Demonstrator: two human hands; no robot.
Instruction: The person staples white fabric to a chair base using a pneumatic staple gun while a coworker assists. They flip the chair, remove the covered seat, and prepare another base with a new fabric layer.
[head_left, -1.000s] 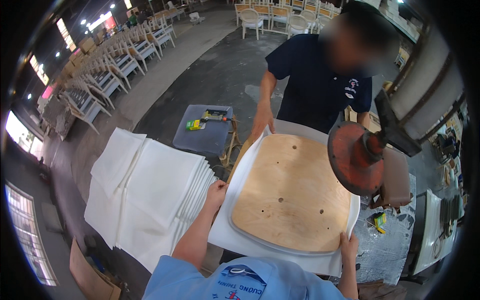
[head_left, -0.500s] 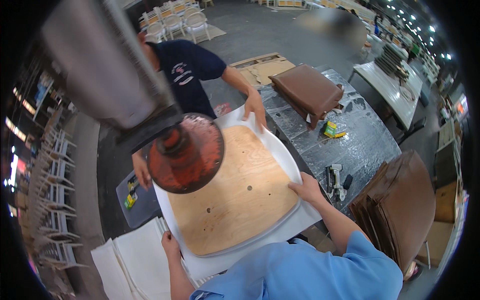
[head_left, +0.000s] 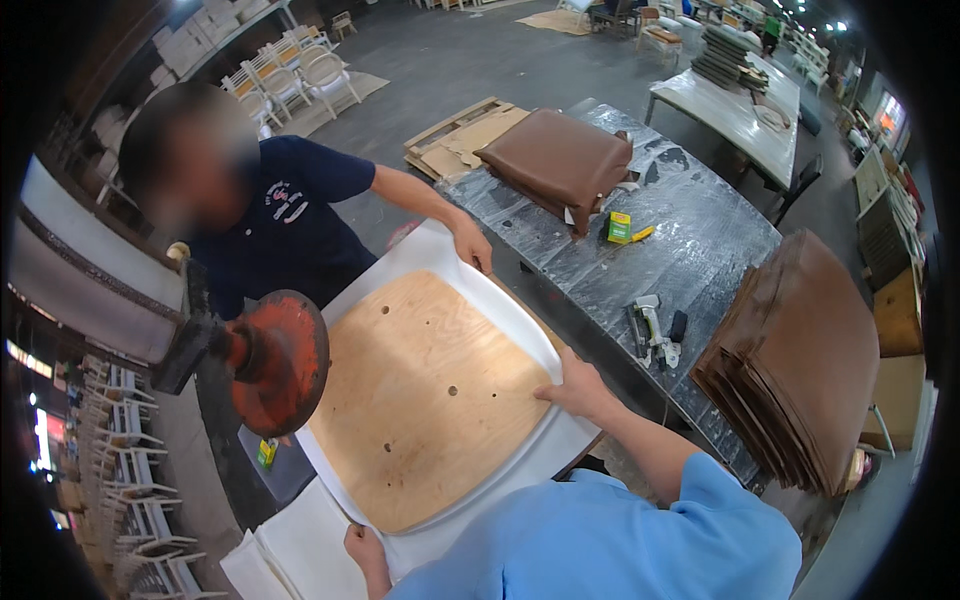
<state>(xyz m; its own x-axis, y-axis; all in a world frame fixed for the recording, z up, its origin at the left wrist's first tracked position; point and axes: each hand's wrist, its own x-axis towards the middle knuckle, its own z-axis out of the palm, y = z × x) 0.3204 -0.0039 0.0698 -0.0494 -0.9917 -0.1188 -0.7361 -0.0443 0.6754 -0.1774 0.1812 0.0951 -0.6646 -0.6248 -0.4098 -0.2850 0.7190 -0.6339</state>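
Note:
A plywood seat panel [head_left: 430,420] with rounded corners and several drilled holes lies on a white padded layer, with a white sheet [head_left: 545,462] spread beneath it. At the panel's right edge, my right hand [head_left: 576,386] grips the white sheet, thumb on top near the wood. My left hand [head_left: 366,548] is closed on the sheet's near left edge, fingers partly hidden. A red, worn round press disc [head_left: 285,362] on a metal arm hangs over the panel's left side. A co-worker's hand [head_left: 472,245] holds the far corner of the sheet.
White folded sheets [head_left: 290,545] lie at the lower left. To the right, a plastic-covered table [head_left: 690,260] carries a brown folded cover [head_left: 560,160], a green-yellow box [head_left: 618,228] and a staple gun [head_left: 655,330]. Brown sheets [head_left: 800,350] are stacked beside it.
My view has turned, so the table and panel sit farther left. The disc now covers less of the panel. The co-worker's other hand has gone out of sight. Both my hands keep their grip.

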